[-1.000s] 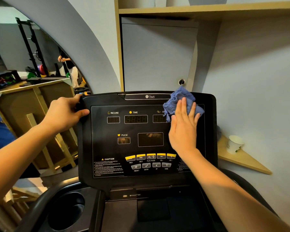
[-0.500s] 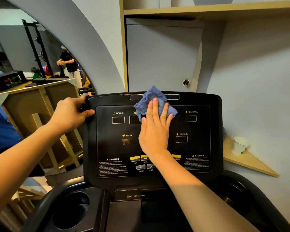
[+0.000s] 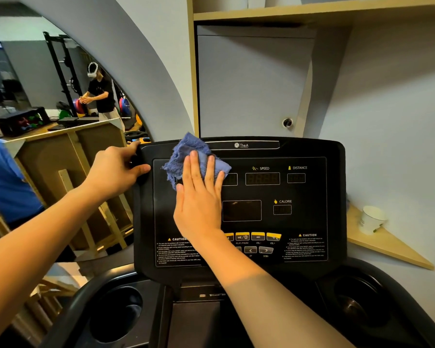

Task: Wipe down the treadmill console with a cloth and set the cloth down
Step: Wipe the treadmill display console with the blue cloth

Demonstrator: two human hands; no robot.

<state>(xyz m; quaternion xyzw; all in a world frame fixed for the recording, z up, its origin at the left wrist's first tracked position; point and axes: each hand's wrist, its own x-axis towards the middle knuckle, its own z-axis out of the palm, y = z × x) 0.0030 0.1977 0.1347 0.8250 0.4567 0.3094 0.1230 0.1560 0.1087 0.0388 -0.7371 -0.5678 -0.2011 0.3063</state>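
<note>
Under "TheA", cloth [image 3: 186, 156] hides, seemingly, INCLINE.

Warm indoor light, wide-angle view — sharp at the centre, bent at the edges.

Light falls from above: the wooden shelf [image 3: 312, 7] throws a soft shadow down the grey cabinet door [image 3: 251, 81] under it, and the forearms glow orange-warm. The black console [image 3: 309, 192] stays dark, with faint reflections in its glossy display windows; its yellow labels read clearly, the small warning print less so. The near cup holders [image 3: 116, 315] sink into shadow. The gym area at far left looks cooler and slightly soft. Straight lines — shelf, walls — curve toward the frame edges.
</note>
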